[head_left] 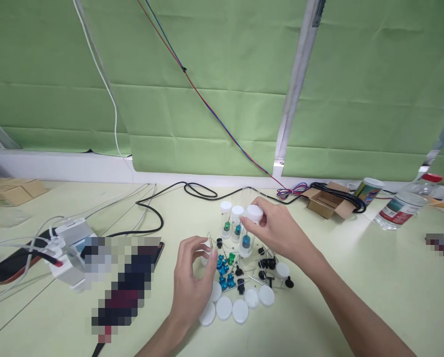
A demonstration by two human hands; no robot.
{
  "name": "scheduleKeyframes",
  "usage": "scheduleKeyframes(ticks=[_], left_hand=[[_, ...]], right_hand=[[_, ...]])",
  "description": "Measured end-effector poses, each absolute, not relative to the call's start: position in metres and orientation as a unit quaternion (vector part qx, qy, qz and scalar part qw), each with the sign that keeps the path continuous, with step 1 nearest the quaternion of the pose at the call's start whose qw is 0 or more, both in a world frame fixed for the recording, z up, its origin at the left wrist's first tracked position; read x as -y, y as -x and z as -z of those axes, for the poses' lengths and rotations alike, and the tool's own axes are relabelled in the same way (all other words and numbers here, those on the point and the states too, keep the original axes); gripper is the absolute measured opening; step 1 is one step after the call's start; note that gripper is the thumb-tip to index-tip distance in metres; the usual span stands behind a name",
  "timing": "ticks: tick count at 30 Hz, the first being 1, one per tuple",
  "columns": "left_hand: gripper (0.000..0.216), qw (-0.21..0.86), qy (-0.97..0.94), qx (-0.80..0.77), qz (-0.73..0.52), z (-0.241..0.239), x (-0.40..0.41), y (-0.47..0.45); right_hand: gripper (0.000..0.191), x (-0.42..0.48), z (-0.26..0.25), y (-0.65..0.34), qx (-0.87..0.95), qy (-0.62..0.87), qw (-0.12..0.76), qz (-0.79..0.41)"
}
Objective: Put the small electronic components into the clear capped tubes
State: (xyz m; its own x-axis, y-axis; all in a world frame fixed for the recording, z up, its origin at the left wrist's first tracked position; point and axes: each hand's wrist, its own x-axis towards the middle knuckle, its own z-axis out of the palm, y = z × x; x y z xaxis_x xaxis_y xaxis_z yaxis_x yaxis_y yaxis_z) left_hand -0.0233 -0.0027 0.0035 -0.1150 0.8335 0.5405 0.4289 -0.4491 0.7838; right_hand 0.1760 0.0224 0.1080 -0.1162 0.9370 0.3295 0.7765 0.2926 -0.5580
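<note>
My right hand [272, 220] pinches the white cap [255, 212] of a small clear bottle [246, 248], which has a blue piece inside. Beside it stand two more white-capped clear bottles, one with a green piece [226, 226] and one with a blue piece [237, 230]. My left hand [194, 277] curls around something whitish at the left of the pile, mostly hidden by its fingers. Between my hands lie loose blue pieces [227, 281], green pieces [231, 258] and black pieces [268, 263] with thin metal rods. Several loose white caps [240, 311] lie nearest me.
A blurred dark phone-like object [127, 282] lies left, near a white power adapter [71, 253] with cables. Behind runs a black cable [162, 218]. An open cardboard box [328, 201], a printed can [368, 192] and a plastic bottle [398, 210] stand right.
</note>
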Motion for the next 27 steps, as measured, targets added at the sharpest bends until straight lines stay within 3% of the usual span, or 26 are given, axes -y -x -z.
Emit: scheduleKeyframes(ticks=[5,11,27], left_hand=[[0.013,0.203,-0.639,-0.502,-0.546,-0.003,0.003,0.023],[0.014,0.217,-0.647,-0.506,-0.528,-0.002,0.005,0.020],[0.011,0.221,-0.665,-0.501,-0.508,-0.001,0.006,0.017]], right_hand=[[0.023,-0.038,-0.093,-0.184,0.726,0.635,0.260,-0.040],[0.024,-0.048,-0.079,-0.188,0.729,0.641,0.234,-0.052],[0.028,-0.057,-0.065,-0.186,0.730,0.618,0.272,-0.101]])
